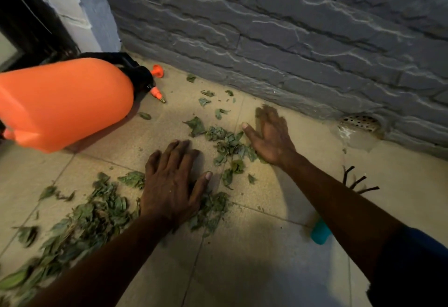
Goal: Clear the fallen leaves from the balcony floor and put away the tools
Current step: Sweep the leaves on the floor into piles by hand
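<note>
Dull green leaves (pixel 97 212) are speckling beige floor tiles (pixel 266 258); a bright orange plastic sprayer (pixel 65 103) is glowing against grey stone-patterned wall (pixel 291 28).

One view only: head-worn, wide-angle, tilted forward and steeply down at the tiled floor (pixel 242 246). The lens sits close, and both forearms enter from the bottom edge. Left hand (pixel 169 185) lies near frame centre, right hand (pixel 271 137) just beyond it. Past the fingertips (pixel 265 112) the frame climbs a grey stone wall (pixel 291 28). Left of the fingers an orange sprayer (pixel 63 103) looms large, probably nearest the lens. Right fingertips are smeared.
</note>
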Motion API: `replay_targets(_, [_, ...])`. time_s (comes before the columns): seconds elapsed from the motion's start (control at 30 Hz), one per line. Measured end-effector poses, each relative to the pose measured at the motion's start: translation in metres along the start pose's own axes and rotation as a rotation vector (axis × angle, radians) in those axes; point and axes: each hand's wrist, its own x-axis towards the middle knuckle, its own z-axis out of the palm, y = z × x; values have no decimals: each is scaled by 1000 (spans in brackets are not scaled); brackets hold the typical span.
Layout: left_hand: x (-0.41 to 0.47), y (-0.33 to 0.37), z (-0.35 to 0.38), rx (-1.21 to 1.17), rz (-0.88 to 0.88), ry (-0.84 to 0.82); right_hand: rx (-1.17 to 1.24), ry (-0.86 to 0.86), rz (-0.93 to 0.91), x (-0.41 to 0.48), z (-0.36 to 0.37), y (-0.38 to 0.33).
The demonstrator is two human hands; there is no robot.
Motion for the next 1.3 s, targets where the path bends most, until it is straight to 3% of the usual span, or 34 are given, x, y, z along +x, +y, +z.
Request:
replay_targets(0.1, [1, 0, 0, 0, -3, 5, 65, 69, -233, -7, 2, -6])
replay_targets(0.2, [1, 0, 1, -7, -3, 3, 48, 214, -80, 17, 0, -9])
replay_targets(0.3, [1, -1, 0, -1, 0, -4, -94, 205, 34, 32, 4, -13])
replay_targets(0.43, [2, 0, -1, 10, -4, -6, -6, 118, -255, 30, 10, -38])
replay_targets(0.53, [2, 0, 0, 8, -2, -10, 4, 199, -448, 59, 4, -66])
replay_targets(0.7, [1, 0, 1, 18, 17, -13, -287, -6, -562, 132, 6, -116])
replay_targets(0.8, [1, -1, 1, 17, 17, -13, -394, -25, -524, 135, 16, -120])
replay_targets(0.97, [1, -2, 2, 9, 19, 6, 113, 97, -522, 49, 20, -80])
replay_targets(1.03, [2, -1, 2, 9, 17, 14, 181, 116, -474, 24, 12, -63])
replay_targets(1.13, [2, -1, 2, 30, 13, -9, 89, 135, -311, 40, -5, -50])
replay_targets(1.3, [3, 1, -1, 32, 6, -44, -123, -85, -232, 67, 6, -48])
